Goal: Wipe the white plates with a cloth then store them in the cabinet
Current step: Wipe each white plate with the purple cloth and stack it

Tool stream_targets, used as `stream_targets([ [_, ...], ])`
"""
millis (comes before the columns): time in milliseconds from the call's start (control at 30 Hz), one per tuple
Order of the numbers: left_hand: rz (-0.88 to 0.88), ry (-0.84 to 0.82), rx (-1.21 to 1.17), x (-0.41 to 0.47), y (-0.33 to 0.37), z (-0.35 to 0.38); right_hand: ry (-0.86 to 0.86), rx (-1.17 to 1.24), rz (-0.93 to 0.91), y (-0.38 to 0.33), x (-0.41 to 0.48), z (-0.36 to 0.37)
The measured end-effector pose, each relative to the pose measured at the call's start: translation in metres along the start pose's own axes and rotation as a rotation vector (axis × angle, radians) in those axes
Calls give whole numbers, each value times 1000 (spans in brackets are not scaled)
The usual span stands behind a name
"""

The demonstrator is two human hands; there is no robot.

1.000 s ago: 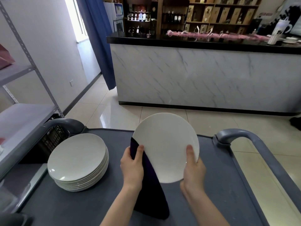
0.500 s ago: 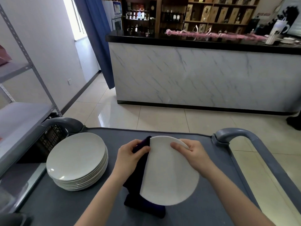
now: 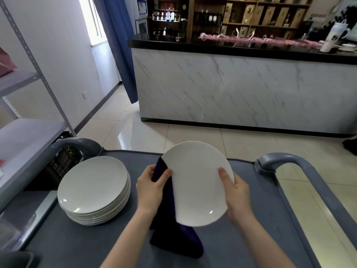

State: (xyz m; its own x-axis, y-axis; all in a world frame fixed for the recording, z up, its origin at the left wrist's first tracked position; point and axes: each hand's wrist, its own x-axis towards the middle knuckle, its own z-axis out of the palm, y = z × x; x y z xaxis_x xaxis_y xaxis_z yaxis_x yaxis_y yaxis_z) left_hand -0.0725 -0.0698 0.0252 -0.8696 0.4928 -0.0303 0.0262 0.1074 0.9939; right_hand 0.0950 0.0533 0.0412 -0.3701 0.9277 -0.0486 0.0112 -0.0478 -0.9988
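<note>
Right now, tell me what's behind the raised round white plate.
A dark purple cloth, gripped by the left hand, shows past the plate's left edge; the rest is covered.

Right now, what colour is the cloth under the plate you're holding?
Dark purple, almost navy; the cloth shows best in the head view, hanging below the plate.

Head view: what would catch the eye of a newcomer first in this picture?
A white plate is held tilted over the grey cart, in the middle foreground: the right grip holds its right edge and the left grip holds a dark cloth against its left edge. To its left a stack of white plates sits on the cart. Behind, a marble counter crosses the room.
</note>
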Motion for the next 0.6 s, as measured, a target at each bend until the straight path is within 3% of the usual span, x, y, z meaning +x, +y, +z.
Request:
stream_targets([
  [133, 116, -246, 152, 13, 5, -7, -374, -214, -32, -26, 18, -14],
  [233, 110, -228, 146, 14, 1, -3, -389, -208, -21, -32, 21, -9],
  [333, 30, -58, 33, 11, -8, -1, -202, -72, -22, -25, 11, 2],
  [500, -239, 235, -239, -10, -16, 26, 326, 255, 179, -7, -9, 49],
  [600, -323, 334, -331, -26, -12, 49, 476, 384, 246, -6, -15, 75],
])
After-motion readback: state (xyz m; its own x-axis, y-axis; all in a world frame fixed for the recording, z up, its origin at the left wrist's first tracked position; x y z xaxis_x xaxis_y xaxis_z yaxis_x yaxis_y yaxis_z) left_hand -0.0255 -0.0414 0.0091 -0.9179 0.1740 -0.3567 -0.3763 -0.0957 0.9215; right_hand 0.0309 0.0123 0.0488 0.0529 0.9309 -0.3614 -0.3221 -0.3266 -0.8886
